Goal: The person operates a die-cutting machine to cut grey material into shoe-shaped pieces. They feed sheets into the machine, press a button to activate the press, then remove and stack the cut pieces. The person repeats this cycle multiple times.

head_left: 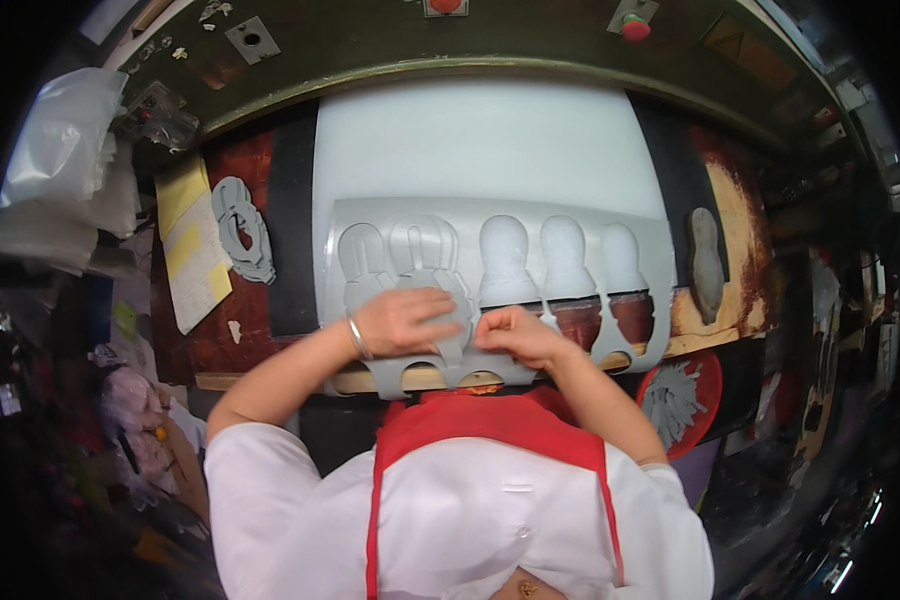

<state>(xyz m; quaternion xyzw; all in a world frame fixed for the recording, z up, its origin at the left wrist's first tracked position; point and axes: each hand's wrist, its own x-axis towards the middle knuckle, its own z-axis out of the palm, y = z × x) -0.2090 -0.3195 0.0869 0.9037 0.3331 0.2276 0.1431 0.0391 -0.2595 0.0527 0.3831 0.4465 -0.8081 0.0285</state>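
Observation:
A grey sheet with rounded sole-like cut-outs lies before me, its near part reaching over the table's front edge. On its right side the openings are bare, while two grey cut shapes still sit in the left ones. My left hand rests flat on the nearer part of these shapes, fingers stretched out and a bangle on the wrist. Just right of it, my right hand is closed in a pinch at the sheet's near part. What its fingertips hold, if anything, is hidden.
Beneath the sheet is a white board. Stacked grey cut pieces and yellowish papers lie left. A grey sole-shaped piece lies right, above a red bowl of grey strips. A dark green machine beam crosses the back.

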